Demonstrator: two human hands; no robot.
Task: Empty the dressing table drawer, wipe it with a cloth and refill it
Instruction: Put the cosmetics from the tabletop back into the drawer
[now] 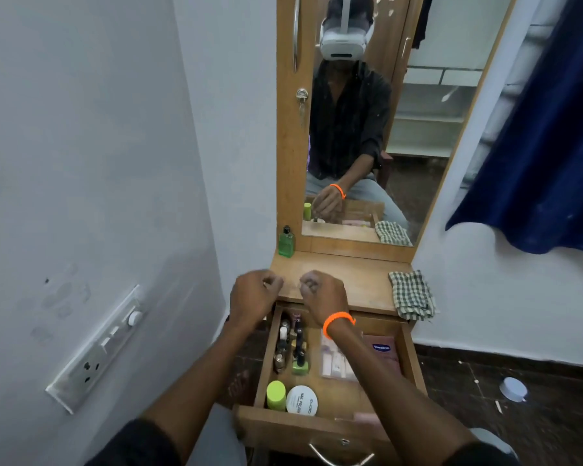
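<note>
The wooden drawer of the dressing table stands pulled out below me. Inside lie several nail polish bottles at the left, a green-capped bottle, a round white nail polish remover tub, a clear pouch of sachets and a pink Vaseline pack. My left hand and my right hand, with an orange wristband, hover over the tabletop with fingers curled; I see nothing in them. A checked cloth lies on the tabletop's right end.
A green glass bottle stands at the tabletop's back left, under the mirror. A wall with a switch panel is close on the left. A blue curtain hangs at right. A white lid lies on the dark floor.
</note>
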